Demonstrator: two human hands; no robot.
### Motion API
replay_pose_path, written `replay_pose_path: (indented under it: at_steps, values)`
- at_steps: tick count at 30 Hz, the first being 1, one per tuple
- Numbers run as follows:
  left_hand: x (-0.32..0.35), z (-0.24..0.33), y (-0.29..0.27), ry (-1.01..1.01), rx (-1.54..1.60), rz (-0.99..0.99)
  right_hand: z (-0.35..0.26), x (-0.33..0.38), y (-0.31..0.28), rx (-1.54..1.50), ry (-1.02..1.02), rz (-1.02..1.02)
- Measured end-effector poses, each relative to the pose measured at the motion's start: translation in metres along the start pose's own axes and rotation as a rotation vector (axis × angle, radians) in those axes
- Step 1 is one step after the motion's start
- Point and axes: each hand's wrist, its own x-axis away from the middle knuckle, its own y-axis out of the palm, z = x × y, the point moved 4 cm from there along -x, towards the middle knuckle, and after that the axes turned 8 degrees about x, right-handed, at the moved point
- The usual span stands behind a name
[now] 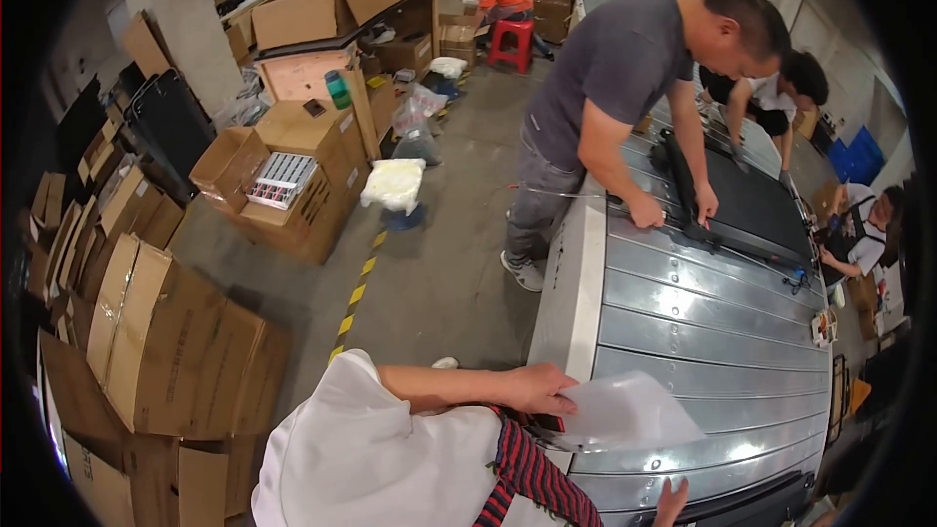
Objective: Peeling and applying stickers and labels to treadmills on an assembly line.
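Note:
My left hand (542,390) is closed on the edge of a translucent white plastic sheet (634,415), which may be a flat bag. The sheet spreads out over the metal slats of the conveyor table (703,332). Just below the sheet, at the lower edge of the view, part of my right hand (672,502) shows with its fingers apart and nothing in them. Beside it lies a long black part (752,506), partly cut off by the view's rim.
Across the table a co-worker in a grey shirt (625,59) handles a flat black panel (752,205). More people work at its far right side. Cardboard boxes (195,351) are stacked at left. A padded stool (393,185) stands by the yellow-black floor tape (359,293).

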Motion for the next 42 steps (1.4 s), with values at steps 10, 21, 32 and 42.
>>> replay_pose_path:
  at_steps: [10, 21, 32, 42]
  values:
    - [0.016, -0.03, -0.107, -0.123, 0.411, 0.349, -0.376, 0.068, -0.06, -1.408, -0.219, -0.569]
    - [0.039, -0.056, -0.218, -0.444, 0.549, 0.588, -0.511, 0.058, -0.055, -1.167, -0.163, -0.494]
    - [-0.028, -0.077, -0.218, -0.234, 0.684, 0.493, -0.502, 0.045, -0.066, -1.294, 0.062, -0.35]
    - [-0.109, -0.06, -0.181, -0.199, 0.693, 0.369, -0.437, -0.012, -0.07, -1.425, 0.011, -0.057]
